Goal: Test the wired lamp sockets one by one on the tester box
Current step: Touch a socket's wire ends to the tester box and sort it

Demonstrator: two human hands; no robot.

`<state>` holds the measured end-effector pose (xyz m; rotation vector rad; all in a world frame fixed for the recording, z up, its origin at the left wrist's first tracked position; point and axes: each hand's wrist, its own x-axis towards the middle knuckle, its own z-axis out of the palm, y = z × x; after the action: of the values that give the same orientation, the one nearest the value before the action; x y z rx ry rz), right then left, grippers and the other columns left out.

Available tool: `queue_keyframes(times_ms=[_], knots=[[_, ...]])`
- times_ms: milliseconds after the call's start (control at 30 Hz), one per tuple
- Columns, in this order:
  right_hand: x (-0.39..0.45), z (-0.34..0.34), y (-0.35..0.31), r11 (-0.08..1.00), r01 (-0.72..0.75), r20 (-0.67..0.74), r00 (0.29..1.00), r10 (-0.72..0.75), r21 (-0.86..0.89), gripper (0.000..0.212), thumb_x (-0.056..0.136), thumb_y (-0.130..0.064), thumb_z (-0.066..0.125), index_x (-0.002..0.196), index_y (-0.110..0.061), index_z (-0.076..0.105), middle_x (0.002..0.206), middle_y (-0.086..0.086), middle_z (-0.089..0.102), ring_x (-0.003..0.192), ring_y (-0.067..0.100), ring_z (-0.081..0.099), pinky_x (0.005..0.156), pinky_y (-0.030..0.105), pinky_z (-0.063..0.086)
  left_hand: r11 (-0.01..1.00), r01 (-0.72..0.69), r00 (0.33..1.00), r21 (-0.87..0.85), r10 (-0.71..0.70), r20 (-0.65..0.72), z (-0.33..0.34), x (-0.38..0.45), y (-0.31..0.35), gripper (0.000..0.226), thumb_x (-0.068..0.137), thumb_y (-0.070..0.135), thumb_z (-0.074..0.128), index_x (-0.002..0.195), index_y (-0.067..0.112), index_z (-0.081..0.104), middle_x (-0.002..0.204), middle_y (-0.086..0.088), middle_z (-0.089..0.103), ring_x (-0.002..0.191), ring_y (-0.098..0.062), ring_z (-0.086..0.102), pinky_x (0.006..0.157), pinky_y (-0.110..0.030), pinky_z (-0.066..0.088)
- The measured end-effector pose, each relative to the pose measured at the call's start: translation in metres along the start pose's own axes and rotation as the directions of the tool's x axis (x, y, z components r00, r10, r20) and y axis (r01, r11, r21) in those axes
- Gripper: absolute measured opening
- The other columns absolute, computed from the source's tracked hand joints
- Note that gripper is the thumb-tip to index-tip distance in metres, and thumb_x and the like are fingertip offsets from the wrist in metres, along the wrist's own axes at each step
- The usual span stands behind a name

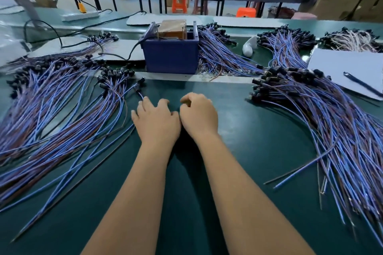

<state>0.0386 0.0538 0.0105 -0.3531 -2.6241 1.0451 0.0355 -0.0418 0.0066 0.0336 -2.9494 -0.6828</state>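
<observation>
Left hand [156, 119]: we are seeing it resting palm down on the green tabletop [259, 141], fingers spread and relaxed, grip apart and holding nothing; its fingertips are lying just beside one loose blue wire.
Right hand [198, 115]: it is lying touching the left hand, fingers curling loosely inward; we are seeing nothing in its grip.
Tester box [171, 55]: a blue open-topped box is standing upright beyond the hands, at the middle of the tabletop, with a brown block inside and a black cable running off to the left.
Left socket pile [51, 97]: blue and brown wired lamp sockets are fanning out left of the hands, black socket heads pointing away from us.
Right socket pile [331, 114]: a similar heap is spreading along the right side, reaching the near right edge.
Open room: a bare green strip is running between the two piles, from the near edge up to the box.
Paper [350, 68]: a white sheet with a pen [361, 84] on it is lying far right.
Writing: we are finding none that can be read.
</observation>
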Motion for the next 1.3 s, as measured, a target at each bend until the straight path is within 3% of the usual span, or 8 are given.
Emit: queue_keyframes(times_ms=[267,400,500,600,800,933,1133,1300], knots=[[-0.001,-0.002,0.009,0.992,0.025,0.032,0.999,-0.029,0.127,0.026,0.091,-0.013,0.048,0.101,-0.021,0.071,0.112,-0.001,0.068,0.11,0.024,0.055,0.098,0.04,0.043,0.996,0.072,0.994,-0.058,-0.076,-0.076,0.0,0.01,0.0,0.045,0.092,0.015,0.046,0.136,0.022,0.05,0.15,-0.014,0.035,0.133,-0.036,0.03,0.111,-0.044,0.02],[0.0,-0.003,0.009,0.99,0.069,0.003,0.998,-0.07,0.121,0.033,0.088,-0.009,0.051,0.115,-0.021,0.065,0.116,0.003,0.064,0.11,0.027,0.053,0.099,0.039,0.041,0.985,-0.117,0.989,-0.124,0.105,-0.102,0.001,0.016,0.0,0.053,0.081,0.0,0.048,0.118,0.032,0.068,0.131,0.005,0.06,0.121,-0.027,0.043,0.094,-0.034,0.029],[-0.001,-0.001,0.01,0.991,0.12,-0.009,0.993,-0.121,-0.057,0.052,0.086,-0.006,0.052,0.134,-0.026,0.055,0.131,0.003,0.049,0.119,0.026,0.04,0.101,0.033,0.032,0.946,-0.183,0.982,-0.269,0.165,-0.086,-0.002,0.014,0.001,0.058,0.072,-0.004,0.048,0.107,0.035,0.073,0.111,0.012,0.072,0.115,-0.018,0.056,0.099,-0.035,0.038],[0.0,0.002,0.011,0.957,0.136,-0.004,0.99,-0.141,-0.257,0.036,0.089,-0.017,0.053,0.121,-0.028,0.065,0.14,-0.001,0.044,0.129,0.024,0.029,0.098,0.034,0.02,0.899,-0.206,0.978,-0.387,0.174,-0.117,-0.001,0.01,0.0,0.05,0.071,-0.004,0.049,0.093,0.03,0.077,0.094,0.013,0.075,0.102,-0.014,0.063,0.096,-0.038,0.046],[-0.002,-0.001,0.012,0.906,0.129,-0.043,0.986,-0.159,-0.404,0.018,0.09,-0.02,0.05,0.099,-0.029,0.063,0.111,-0.005,0.055,0.115,0.022,0.036,0.081,0.037,0.014,0.807,-0.433,0.871,-0.401,0.26,-0.418,-0.002,0.004,0.012,0.018,0.077,0.006,0.055,0.078,0.017,0.069,0.084,0.011,0.061,0.084,-0.018,0.054,0.079,-0.038,0.047],[-0.002,-0.008,0.01,0.992,-0.011,-0.223,0.975,-0.018,-0.129,0.012,0.095,-0.014,0.042,0.095,-0.026,0.047,0.092,-0.007,0.052,0.094,0.02,0.044,0.073,0.035,0.013,0.705,-0.558,0.81,-0.438,0.351,-0.469,0.001,-0.004,0.016,0.019,0.075,0.011,0.049,0.077,0.015,0.067,0.082,0.013,0.055,0.066,-0.011,0.048,0.06,-0.029,0.042],[-0.004,-0.017,0.006,0.92,-0.014,-0.227,0.967,0.112,0.392,0.008,0.096,-0.016,0.05,0.091,-0.021,0.053,0.076,-0.012,0.056,0.075,0.015,0.054,0.069,0.03,0.037,0.732,-0.178,0.984,-0.657,0.124,-0.129,0.006,0.014,0.008,0.024,0.093,0.014,0.05,0.101,0.025,0.07,0.085,0.012,0.065,0.077,-0.011,0.058,0.073,-0.029,0.048],[-0.009,-0.005,0.0,0.908,0.078,0.011,0.996,-0.09,0.411,0.01,0.087,-0.013,0.066,0.082,-0.021,0.066,0.076,0.0,0.07,0.075,0.019,0.066,0.076,0.036,0.054,0.269,0.043,0.998,-0.962,-0.06,0.028,-0.003,0.031,0.006,0.029,0.104,0.009,0.034,0.121,0.015,0.056,0.097,0.001,0.068,0.08,-0.01,0.064,0.062,-0.021,0.053]])
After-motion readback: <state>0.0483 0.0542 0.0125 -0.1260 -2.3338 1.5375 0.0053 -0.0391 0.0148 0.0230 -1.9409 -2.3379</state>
